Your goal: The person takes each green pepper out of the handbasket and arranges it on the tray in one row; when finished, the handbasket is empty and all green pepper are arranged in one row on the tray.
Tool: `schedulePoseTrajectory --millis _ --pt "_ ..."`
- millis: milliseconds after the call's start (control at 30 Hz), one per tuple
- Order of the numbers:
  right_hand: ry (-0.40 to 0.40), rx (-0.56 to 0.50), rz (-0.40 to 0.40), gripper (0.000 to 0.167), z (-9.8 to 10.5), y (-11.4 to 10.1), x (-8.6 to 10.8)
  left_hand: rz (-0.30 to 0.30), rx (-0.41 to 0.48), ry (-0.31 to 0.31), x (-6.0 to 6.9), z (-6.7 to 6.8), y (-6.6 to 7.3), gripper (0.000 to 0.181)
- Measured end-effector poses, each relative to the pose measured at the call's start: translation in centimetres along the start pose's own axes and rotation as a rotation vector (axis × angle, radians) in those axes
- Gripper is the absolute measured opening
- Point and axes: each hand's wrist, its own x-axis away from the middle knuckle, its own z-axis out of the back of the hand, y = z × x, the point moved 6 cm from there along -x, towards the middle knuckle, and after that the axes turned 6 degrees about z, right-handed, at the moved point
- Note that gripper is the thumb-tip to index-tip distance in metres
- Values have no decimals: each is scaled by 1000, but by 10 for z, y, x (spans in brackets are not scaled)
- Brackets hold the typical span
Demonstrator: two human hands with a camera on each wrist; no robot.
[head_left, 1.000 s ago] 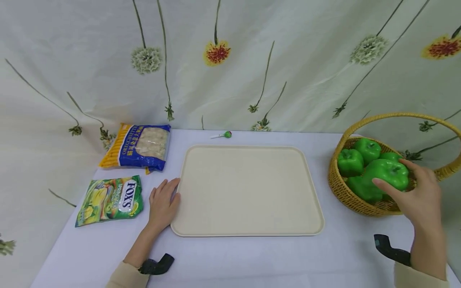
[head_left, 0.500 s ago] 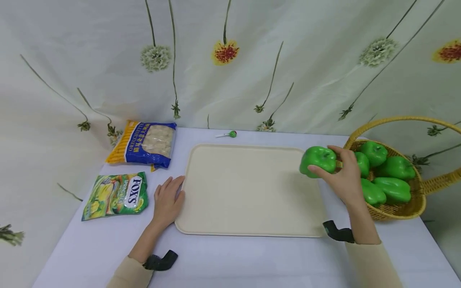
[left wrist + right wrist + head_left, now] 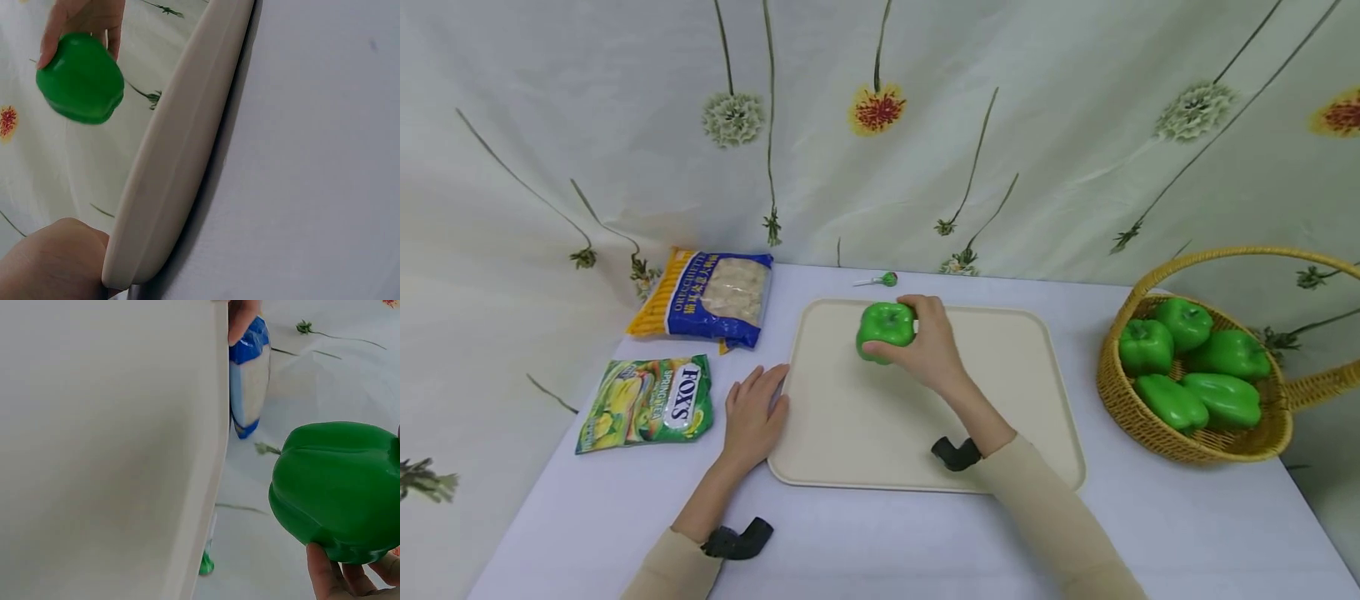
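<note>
A green bell pepper (image 3: 885,332) is pinched between the thumb and fingers of my right hand (image 3: 927,346). It is held above the left half of the beige tray (image 3: 940,417), and the right wrist view shows the pepper (image 3: 337,487) clear of the tray surface. My left hand (image 3: 754,418) rests at the tray's left edge, its thumb side against the rim. To the right stands a wicker basket (image 3: 1138,429) with a tall handle, holding several more green peppers (image 3: 1227,356), some rounded and some long.
A blue and yellow orecchiette pasta bag (image 3: 724,297) lies at the back left. In front of it is a green FOX'S candy bag (image 3: 651,404). A small lollipop (image 3: 887,279) lies behind the tray. A flowered cloth (image 3: 1060,125) hangs behind the table.
My right hand has lifted a bell pepper out of the basket and carried it leftward over the tray. My left hand has stayed at the tray's edge. The head view has shifted slightly.
</note>
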Motion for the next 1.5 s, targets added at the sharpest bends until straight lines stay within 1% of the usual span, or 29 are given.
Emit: schedulePoseTrajectory --millis 133,267,500,633,867,1067,1200,1333,1500 --pt "-50 -22 -15 78 -35 -8 -12 1 1 -6 -1 -2 1 45" --pt "-85 2 -39 81 -62 -10 -22 -12 4 6 -1 -2 2 45" --pt "-138 53 -63 82 -95 -11 -30 -32 8 13 -1 -2 4 46" --pt "-158 84 -62 83 -106 -11 -30 -27 8 5 -1 -2 3 46" --pt "-170 114 -43 87 -110 -16 -28 -23 1 1 -2 -1 4 45" --pt "-215 121 -28 93 -110 -18 -24 -20 -4 4 -1 -1 3 45" --pt "-233 120 -11 93 -108 -21 -21 -21 -7 8 0 0 2 45" --pt "-230 113 3 94 -97 -26 -18 -17 -6 6 0 0 1 45" --pt "-207 77 28 94 -76 -25 -9 -19 -4 4 0 0 1 46"
